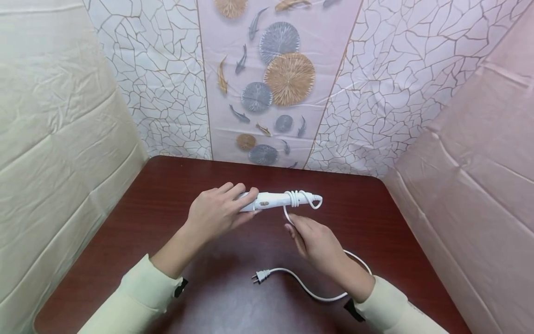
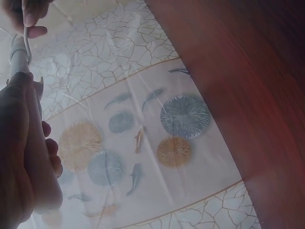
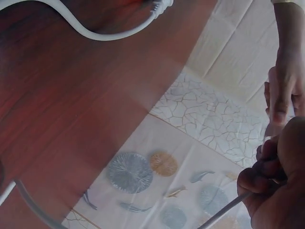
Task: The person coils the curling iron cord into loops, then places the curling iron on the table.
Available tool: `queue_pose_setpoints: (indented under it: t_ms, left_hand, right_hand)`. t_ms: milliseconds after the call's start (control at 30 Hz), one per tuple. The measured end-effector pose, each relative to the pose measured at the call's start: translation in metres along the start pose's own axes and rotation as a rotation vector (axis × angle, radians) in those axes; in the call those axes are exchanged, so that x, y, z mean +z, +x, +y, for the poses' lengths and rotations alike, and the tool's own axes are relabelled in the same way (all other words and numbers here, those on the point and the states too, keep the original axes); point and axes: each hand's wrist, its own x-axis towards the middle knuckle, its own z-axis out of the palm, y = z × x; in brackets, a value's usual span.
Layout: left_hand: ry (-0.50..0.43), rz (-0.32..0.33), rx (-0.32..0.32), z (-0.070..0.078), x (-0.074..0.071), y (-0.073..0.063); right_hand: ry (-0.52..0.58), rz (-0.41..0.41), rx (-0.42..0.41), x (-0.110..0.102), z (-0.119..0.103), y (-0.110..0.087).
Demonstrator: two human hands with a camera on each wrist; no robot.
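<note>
My left hand (image 1: 219, 208) grips a white hair styling iron (image 1: 273, 200) by its left part, fingers over the top and thumb below. The hand hides some of the iron, but its rounded end (image 2: 45, 198) shows in the left wrist view. Several loops of white power cord (image 1: 293, 198) are wound round the other end, near a small brownish button (image 1: 264, 203). Below these loops, my right hand (image 1: 319, 241) pinches the cord between thumb and fingers. From there the cord runs behind the right forearm and curves back to a two-pin plug (image 1: 261, 276) on the table.
Under both hands lies a dark reddish-brown table (image 1: 187, 297) with rounded far corners. A patterned sheet (image 1: 267, 116) hangs behind it, with pale cloth walls (image 1: 58, 139) on both sides. The free length of cord (image 1: 308, 291) lies near the right forearm.
</note>
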Motion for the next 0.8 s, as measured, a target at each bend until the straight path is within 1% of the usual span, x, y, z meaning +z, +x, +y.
queue_pose_setpoints:
  t_ms: [133, 267, 533, 667, 800]
  left_hand:
    - [-0.017, -0.015, -0.012, -0.002, 0.002, -0.001]
    - [-0.033, -0.029, -0.017, -0.002, 0.003, -0.001]
    - [-0.046, -0.06, -0.023, -0.001, 0.004, -0.002]
    - [-0.045, -0.07, -0.02, 0.0, 0.004, -0.001]
    - [-0.051, -0.071, -0.018, 0.001, 0.005, 0.0]
  right_hand:
    - [-0.026, 0.04, -0.049, -0.005, -0.001, 0.001]
    - [-0.039, 0.053, -0.064, -0.009, -0.003, 0.002]
    - [-0.089, 0.054, -0.093, -0.02, -0.003, 0.007]
    - [-0.122, 0.032, -0.103, -0.029, -0.002, 0.013]
    - [-0.131, 0.02, -0.12, -0.034, -0.001, 0.017]
